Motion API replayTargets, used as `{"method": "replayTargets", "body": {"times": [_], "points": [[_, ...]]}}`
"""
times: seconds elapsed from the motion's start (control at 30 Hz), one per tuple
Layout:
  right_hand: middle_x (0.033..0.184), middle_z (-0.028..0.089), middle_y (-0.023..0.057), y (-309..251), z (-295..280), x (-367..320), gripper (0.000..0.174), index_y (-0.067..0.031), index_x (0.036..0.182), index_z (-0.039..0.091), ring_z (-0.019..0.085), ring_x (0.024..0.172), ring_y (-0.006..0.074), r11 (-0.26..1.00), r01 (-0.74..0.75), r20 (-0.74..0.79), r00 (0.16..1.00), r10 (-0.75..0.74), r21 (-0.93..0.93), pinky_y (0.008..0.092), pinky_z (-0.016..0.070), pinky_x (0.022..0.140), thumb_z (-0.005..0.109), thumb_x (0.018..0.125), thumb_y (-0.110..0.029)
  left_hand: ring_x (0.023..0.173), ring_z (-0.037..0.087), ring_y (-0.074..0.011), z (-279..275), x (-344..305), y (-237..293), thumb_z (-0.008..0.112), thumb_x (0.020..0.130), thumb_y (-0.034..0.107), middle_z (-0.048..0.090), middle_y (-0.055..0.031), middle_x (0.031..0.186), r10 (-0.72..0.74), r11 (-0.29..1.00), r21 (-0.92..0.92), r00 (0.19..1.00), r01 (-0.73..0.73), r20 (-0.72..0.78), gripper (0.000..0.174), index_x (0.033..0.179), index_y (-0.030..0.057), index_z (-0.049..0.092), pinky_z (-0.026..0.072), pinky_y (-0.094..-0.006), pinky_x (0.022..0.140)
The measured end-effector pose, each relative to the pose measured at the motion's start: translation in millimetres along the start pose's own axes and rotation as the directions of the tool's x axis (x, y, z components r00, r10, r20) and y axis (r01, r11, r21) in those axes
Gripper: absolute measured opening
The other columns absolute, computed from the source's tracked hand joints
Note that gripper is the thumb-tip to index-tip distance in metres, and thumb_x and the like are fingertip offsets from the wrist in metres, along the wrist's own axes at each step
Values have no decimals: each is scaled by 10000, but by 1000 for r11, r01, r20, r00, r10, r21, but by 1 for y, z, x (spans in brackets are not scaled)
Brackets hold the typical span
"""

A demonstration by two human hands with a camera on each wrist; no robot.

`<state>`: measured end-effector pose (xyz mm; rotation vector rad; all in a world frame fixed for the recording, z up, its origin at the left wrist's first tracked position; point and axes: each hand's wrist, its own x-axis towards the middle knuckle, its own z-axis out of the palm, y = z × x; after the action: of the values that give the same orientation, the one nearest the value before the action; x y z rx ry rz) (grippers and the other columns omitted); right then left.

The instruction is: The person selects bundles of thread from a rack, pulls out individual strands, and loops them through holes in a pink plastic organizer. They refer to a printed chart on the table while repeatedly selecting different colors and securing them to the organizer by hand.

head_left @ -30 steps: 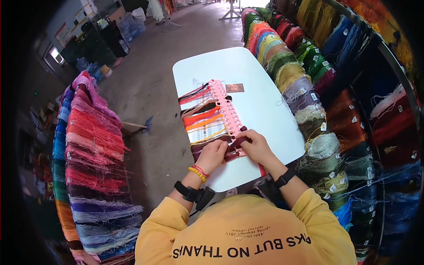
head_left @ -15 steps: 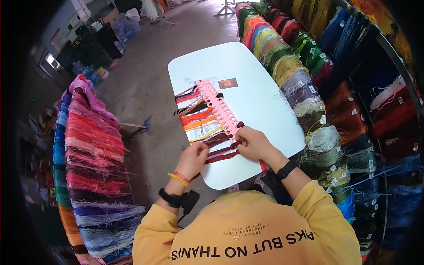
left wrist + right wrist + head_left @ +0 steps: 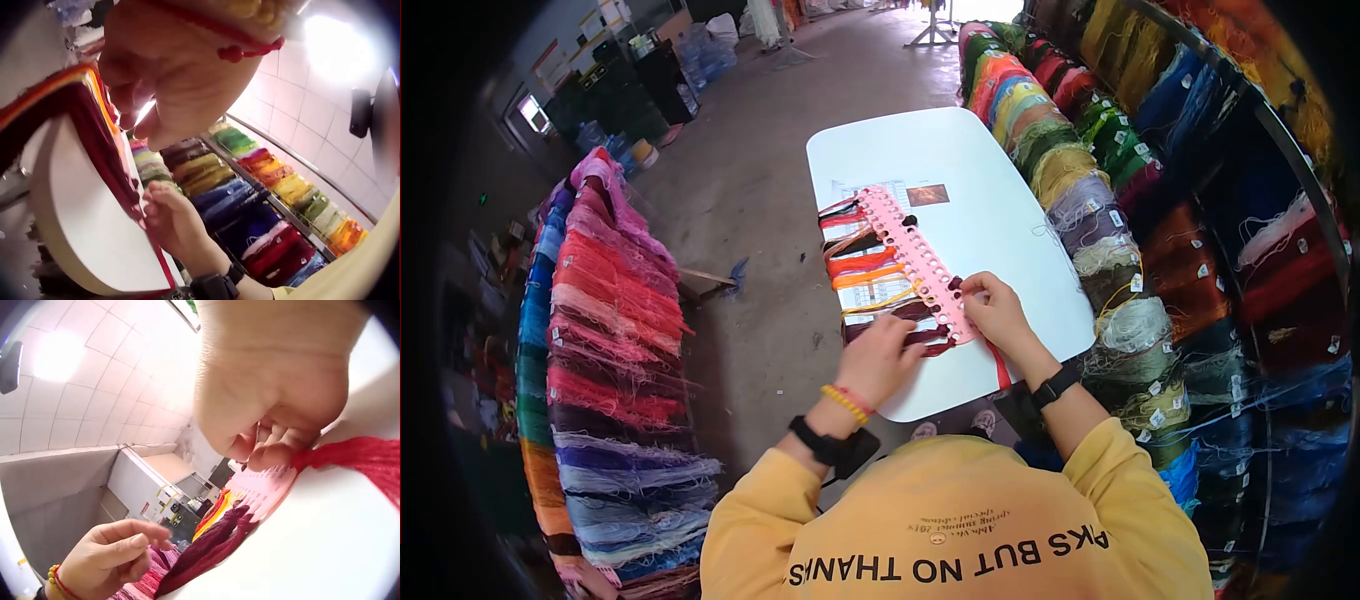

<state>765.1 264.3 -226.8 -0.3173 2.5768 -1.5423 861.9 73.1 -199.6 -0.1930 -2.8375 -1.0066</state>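
A pink perforated strip [image 3: 907,246] lies on the white table, with hanks of coloured thread [image 3: 862,268] looped through its holes and trailing left. My left hand [image 3: 880,360] is over the maroon threads [image 3: 206,557] at the strip's near end, fingers loosely bent, nothing gripped between them. On the strip's other side, my right hand [image 3: 997,315] has curled fingers and pinches at a small maroon tuft [image 3: 956,284] on the edge. The fingertips partly hide this tuft. A red ribbon-like strand [image 3: 359,459] runs from the strip's near end past my right hand.
Under the threads lies a printed sheet [image 3: 848,189] with a small picture [image 3: 928,195]. Racks of coloured yarn stand close along the right side of the white table [image 3: 1010,240]. Another yarn rack [image 3: 615,330] stands to the left, across a strip of floor.
My left hand pulled back left along the maroon threads, then returned over them with fingers spread looser. My right hand moved from the strip's near end to the tuft on its right edge.
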Motion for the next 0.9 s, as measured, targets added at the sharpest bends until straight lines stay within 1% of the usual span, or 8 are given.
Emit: {"method": "replayTargets", "body": {"times": [0.13,0.33,0.43,0.53,0.63,0.73,0.83,0.9], "points": [[837,636,145,-9,4,2,272,-15,968,595,619,799,285,943,38,-93,993,-73,-331,337,478,742,561,752,-177,769,581,-297,21,12,4,616,763,195,534,-99,887,-18,995,100,999,15,29,185,905,85,571,483,-388,660],[829,637,173,-26,10,15,290,1,910,619,617,773,309,931,-215,152,951,268,-295,354,479,697,598,743,-236,746,582,-290,25,10,1,615,759,179,535,-94,876,29,997,78,1000,-28,-8,167,899,96,580,483,-379,639],[800,629,191,-46,13,4,296,8,875,620,611,750,326,977,28,182,983,11,-211,366,476,665,605,751,-261,727,581,-286,20,4,-3,602,763,156,548,-92,858,83,996,-30,996,-84,-33,121,869,97,591,482,-365,635],[677,583,127,-76,5,-15,244,13,853,596,594,676,197,999,39,303,952,-28,-31,327,463,611,604,784,-221,732,598,-275,-13,-8,-4,581,741,56,576,-100,793,143,923,-354,989,-150,-46,68,807,60,599,487,-371,657],[652,531,37,-98,-15,-32,152,10,841,583,476,612,67,979,176,339,919,-202,106,239,401,545,609,800,-135,679,556,-150,-67,-31,-10,532,726,-33,538,-55,735,29,893,-405,923,-196,-383,76,777,10,569,454,-302,612],[742,538,-3,-120,-45,-48,120,10,857,584,455,654,38,925,244,332,881,-338,292,204,383,566,615,798,-90,836,461,-111,-106,-16,-49,502,829,91,509,-62,1025,-47,891,-333,667,-308,-743,294,1116,28,484,390,-241,751],[818,543,-27,-134,-79,-57,180,29,953,578,462,721,24,857,121,209,944,-256,501,188,402,620,599,794,-51,926,495,-147,-108,15,-37,511,865,191,512,-75,1122,-8,875,-350,713,-334,-701,436,1256,28,405,408,-296,835],[794,551,-41,-139,-101,-55,204,16,971,589,454,665,11,819,179,6,976,-218,545,169,380,576,603,789,-75,1047,499,-197,-88,17,-20,516,874,272,484,-106,1218,-185,533,-844,982,58,-49,554,1328,22,322,378,-323,926]]}}
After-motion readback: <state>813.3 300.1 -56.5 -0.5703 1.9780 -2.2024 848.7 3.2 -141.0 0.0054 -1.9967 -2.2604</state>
